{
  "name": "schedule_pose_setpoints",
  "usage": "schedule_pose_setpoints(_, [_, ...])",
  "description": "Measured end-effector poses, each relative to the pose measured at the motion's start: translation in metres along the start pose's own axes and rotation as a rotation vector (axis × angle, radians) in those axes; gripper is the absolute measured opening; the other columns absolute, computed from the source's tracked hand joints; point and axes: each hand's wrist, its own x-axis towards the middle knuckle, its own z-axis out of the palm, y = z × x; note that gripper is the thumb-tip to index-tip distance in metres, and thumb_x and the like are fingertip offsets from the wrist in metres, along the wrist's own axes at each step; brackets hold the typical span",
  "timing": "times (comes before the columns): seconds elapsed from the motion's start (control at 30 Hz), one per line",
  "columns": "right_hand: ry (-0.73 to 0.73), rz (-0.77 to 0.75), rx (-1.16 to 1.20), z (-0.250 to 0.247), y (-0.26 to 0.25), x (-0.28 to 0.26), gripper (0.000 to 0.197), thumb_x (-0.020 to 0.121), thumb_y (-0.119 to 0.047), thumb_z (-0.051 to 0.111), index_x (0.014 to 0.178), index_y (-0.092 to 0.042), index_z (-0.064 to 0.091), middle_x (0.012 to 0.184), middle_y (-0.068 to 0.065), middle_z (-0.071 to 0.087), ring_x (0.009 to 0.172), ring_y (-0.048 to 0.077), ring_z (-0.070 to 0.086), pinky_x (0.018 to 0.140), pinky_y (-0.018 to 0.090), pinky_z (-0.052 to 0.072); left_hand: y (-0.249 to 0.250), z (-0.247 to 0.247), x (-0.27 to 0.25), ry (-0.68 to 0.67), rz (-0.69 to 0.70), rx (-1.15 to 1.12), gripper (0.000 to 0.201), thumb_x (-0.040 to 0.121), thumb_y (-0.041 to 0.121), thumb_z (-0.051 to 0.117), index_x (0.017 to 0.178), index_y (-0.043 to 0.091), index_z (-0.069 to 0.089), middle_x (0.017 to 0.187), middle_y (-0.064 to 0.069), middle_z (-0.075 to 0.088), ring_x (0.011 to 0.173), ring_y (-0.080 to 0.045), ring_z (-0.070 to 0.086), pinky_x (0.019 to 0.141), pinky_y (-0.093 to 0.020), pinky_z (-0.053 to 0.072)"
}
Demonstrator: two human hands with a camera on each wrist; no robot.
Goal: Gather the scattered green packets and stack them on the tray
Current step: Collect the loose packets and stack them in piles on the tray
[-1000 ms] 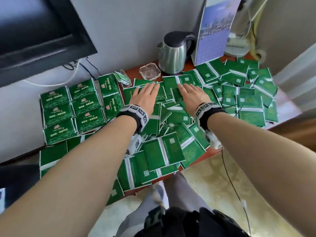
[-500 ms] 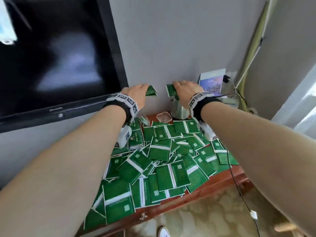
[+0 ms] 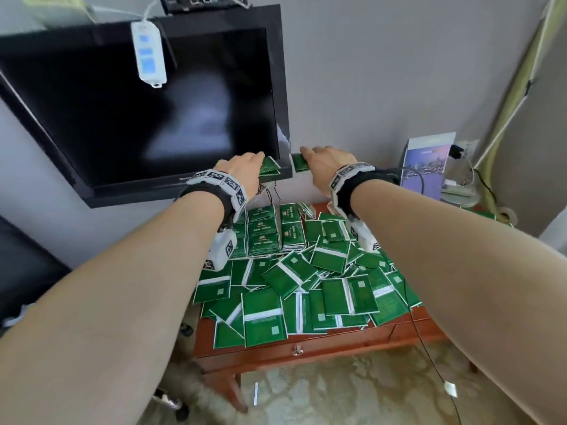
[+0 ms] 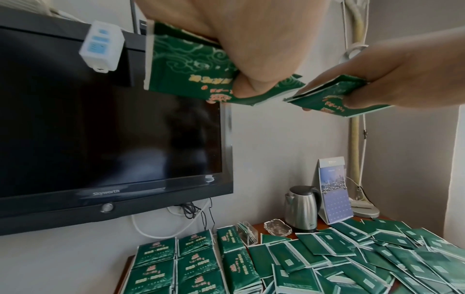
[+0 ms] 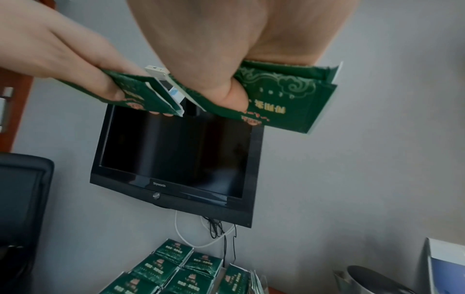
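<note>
Both hands are raised high above the worktop [image 3: 322, 348], each mid-carry with packets. The left hand [image 3: 242, 171] pinches a small sheaf of green packets [image 4: 191, 65] between thumb and fingers; the right hand [image 3: 325, 164] pinches its own sheaf [image 5: 279, 99] the same way. The packets are flat, glossy green sachets with pale edges and gold print. Many more lie scattered [image 3: 306, 286] over the worktop. Neat stacks [image 3: 264, 231] stand at its back left; the tray beneath cannot be made out. The next move likely calls for lowering both sheaves squarely onto those stacks.
</note>
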Motion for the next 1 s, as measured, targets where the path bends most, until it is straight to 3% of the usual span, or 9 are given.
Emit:
schedule_pose_setpoints(0.3, [0.005,0.019,0.038,0.005,-0.077,0.062,0.051,0.087,0.003,0.048,0.135,-0.014,0.042,0.114,0.012,0.057,0.1,0.035,0.06,0.069,0.038,0.04,-0.097,0.004,0.011,0.01,-0.003,0.049,0.058,0.095,0.006,0.049,0.15,0.015,0.032,0.145,-0.007,0.047,0.122,-0.033,0.054,0.099,-0.046,0.044])
schedule_pose_setpoints(0.4, [-0.01,0.03,0.044,0.012,-0.099,0.085,0.053,0.087,0.005,0.047,0.137,-0.012,0.041,0.121,0.014,0.056,0.11,0.036,0.057,0.071,0.038,0.038,-0.125,0.013,0.021,-0.01,0.015,0.053,0.057,0.094,0.004,0.047,0.148,0.015,0.034,0.144,-0.007,0.048,0.12,-0.034,0.055,0.095,-0.045,0.044])
schedule_pose_setpoints(0.5, [-0.016,0.047,0.04,0.021,-0.117,0.105,0.051,0.088,0.005,0.046,0.135,-0.012,0.041,0.119,0.014,0.056,0.109,0.037,0.057,0.071,0.039,0.038,-0.147,0.028,0.033,-0.039,0.041,0.057,0.057,0.093,0.003,0.047,0.147,0.014,0.034,0.144,-0.008,0.048,0.119,-0.033,0.055,0.092,-0.044,0.043])
schedule_pose_setpoints(0.63, [-0.071,0.049,0.068,0.04,-0.135,0.131,0.05,0.088,0.004,0.045,0.134,-0.012,0.043,0.115,0.013,0.057,0.108,0.036,0.057,0.081,0.044,0.046,-0.172,0.053,0.05,-0.077,0.07,0.028,0.062,0.095,0.005,0.047,0.153,0.015,0.027,0.149,-0.008,0.043,0.125,-0.033,0.053,0.098,-0.045,0.045])
schedule_pose_setpoints(0.77, [-0.124,0.039,0.057,0.064,-0.143,0.163,0.056,0.086,0.006,0.046,0.138,-0.013,0.041,0.122,0.015,0.056,0.113,0.037,0.056,0.085,0.046,0.047,-0.19,0.085,0.072,-0.129,0.065,-0.002,0.064,0.096,0.005,0.047,0.155,0.015,0.025,0.151,-0.007,0.042,0.127,-0.032,0.053,0.098,-0.046,0.047])
schedule_pose_setpoints(0.87, [-0.193,0.029,0.055,0.092,-0.143,0.191,0.056,0.087,0.001,0.052,0.14,-0.012,0.04,0.13,0.016,0.055,0.118,0.037,0.055,0.088,0.046,0.047,-0.2,0.118,0.094,-0.164,0.064,-0.012,0.067,0.095,0.005,0.048,0.156,0.014,0.022,0.153,-0.007,0.04,0.129,-0.031,0.051,0.1,-0.046,0.046])
schedule_pose_setpoints(1.0, [-0.286,0.006,0.072,0.142,-0.138,0.233,0.053,0.092,-0.012,0.061,0.14,-0.015,0.038,0.126,0.011,0.056,0.115,0.035,0.056,0.087,0.045,0.048,-0.206,0.166,0.128,-0.258,0.08,-0.009,0.064,0.097,0.009,0.049,0.156,0.013,0.024,0.152,-0.008,0.042,0.131,-0.031,0.05,0.104,-0.049,0.044])
